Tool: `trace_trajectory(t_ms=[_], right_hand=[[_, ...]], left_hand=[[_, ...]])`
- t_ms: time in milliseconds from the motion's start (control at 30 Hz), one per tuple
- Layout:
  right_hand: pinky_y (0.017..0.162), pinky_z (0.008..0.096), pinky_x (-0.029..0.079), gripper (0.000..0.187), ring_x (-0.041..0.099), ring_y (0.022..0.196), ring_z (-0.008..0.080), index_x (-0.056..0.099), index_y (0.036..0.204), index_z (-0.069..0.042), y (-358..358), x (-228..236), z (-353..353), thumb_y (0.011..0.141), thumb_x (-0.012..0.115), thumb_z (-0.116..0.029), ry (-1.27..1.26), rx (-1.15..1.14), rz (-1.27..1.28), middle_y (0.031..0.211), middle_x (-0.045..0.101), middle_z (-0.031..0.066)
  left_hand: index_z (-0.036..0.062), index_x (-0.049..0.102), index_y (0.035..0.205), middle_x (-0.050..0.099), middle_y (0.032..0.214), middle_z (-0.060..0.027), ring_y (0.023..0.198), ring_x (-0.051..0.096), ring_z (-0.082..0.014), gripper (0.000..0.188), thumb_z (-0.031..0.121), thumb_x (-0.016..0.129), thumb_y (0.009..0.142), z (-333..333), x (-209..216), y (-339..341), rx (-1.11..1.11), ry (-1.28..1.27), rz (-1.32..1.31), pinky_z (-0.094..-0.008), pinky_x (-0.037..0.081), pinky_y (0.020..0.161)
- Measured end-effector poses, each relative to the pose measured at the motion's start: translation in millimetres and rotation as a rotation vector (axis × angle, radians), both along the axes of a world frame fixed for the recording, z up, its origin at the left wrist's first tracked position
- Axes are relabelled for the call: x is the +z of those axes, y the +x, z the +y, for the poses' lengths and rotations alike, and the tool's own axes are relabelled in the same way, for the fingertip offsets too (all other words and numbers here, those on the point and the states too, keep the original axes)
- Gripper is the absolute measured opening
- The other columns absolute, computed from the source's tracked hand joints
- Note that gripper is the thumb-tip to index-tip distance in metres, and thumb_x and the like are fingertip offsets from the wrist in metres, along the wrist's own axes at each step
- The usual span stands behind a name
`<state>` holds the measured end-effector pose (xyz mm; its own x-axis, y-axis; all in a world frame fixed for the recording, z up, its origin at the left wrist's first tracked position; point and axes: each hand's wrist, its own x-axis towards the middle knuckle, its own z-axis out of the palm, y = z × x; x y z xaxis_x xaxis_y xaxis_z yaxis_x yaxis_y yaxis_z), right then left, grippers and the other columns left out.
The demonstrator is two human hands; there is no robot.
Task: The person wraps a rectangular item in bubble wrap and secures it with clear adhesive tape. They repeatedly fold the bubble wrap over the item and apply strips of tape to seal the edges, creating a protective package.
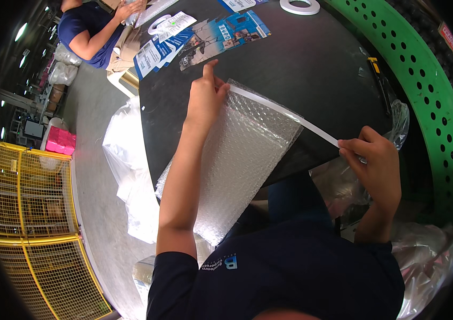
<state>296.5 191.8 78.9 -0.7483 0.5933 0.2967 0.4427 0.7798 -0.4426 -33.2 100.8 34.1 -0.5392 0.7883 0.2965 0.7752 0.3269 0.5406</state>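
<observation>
A clear bubble wrap bag (242,154) lies slanted over the front edge of the black table, its lower part hanging toward my lap. Along its upper edge runs a narrow white tape strip (277,108), stretched straight and reaching past the bag's right corner. My left hand (205,98) is at the bag's upper left corner, thumb at the strip's start and index finger pointing away; its other fingers are curled and partly hidden. My right hand (371,157) pinches the strip's free end between thumb and fingers, off the table's right front edge.
Printed cards (226,37) lie on the black table (312,58), with a white tape roll (299,5) at the far edge. A yellow and black utility knife (378,82) is near the green perforated rail (423,96). Another person (90,32) works at far left, beyond white plastic (130,165).
</observation>
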Motion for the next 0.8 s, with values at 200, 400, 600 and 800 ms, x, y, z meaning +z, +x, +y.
trace_trajectory(t_ms=[200, 400, 600, 800], right_hand=[[0.050, 0.0356, 0.037, 0.011, 0.051, 0.054, 0.0222, 0.072, 0.085, -0.011, 1.9, -3.5, -0.5, 0.075, 0.070, -0.014, -0.021, 0.006, -0.006, 0.066, 0.046, 0.0062], [0.051, 0.0367, 0.037, 0.009, 0.052, 0.056, 0.0240, 0.072, 0.084, -0.011, 2.7, -6.9, -2.9, 0.075, 0.070, -0.015, -0.041, 0.007, 0.011, 0.067, 0.047, 0.0075], [0.051, 0.0339, 0.037, 0.010, 0.051, 0.055, 0.0202, 0.072, 0.084, -0.010, 5.3, -7.5, -5.4, 0.075, 0.071, -0.013, -0.008, -0.032, -0.012, 0.065, 0.046, 0.0057], [0.052, 0.0382, 0.039, 0.006, 0.054, 0.057, 0.0262, 0.070, 0.079, -0.011, 11.2, -11.8, -7.7, 0.076, 0.068, -0.016, -0.019, -0.021, -0.026, 0.069, 0.048, 0.0081]], left_hand=[[0.0030, 0.043, 0.133, 0.068, 0.077, -0.0118, 0.069, 0.067, -0.0200, 0.074, 0.011, 0.080, 0.070, 0.1, 2.3, 0.9, 0.138, -0.069, 0.030, -0.0304, 0.052, 0.066], [0.0025, 0.059, 0.110, 0.066, 0.076, -0.0115, 0.068, 0.066, -0.0210, 0.047, 0.010, 0.080, 0.069, 1.4, -2.3, 0.5, 0.203, -0.022, 0.113, -0.0327, 0.051, 0.063], [-0.0029, 0.063, 0.075, 0.062, 0.076, -0.0164, 0.067, 0.062, -0.0312, 0.020, 0.015, 0.070, 0.078, 9.8, -6.3, 20.9, -0.039, -0.055, 0.210, -0.0387, 0.050, 0.065], [-0.0120, 0.061, 0.071, 0.054, 0.088, -0.0311, 0.086, 0.056, -0.0414, 0.066, 0.053, 0.062, 0.081, 16.3, 2.5, 66.2, -0.018, -0.382, 0.378, -0.0443, 0.049, 0.073]])
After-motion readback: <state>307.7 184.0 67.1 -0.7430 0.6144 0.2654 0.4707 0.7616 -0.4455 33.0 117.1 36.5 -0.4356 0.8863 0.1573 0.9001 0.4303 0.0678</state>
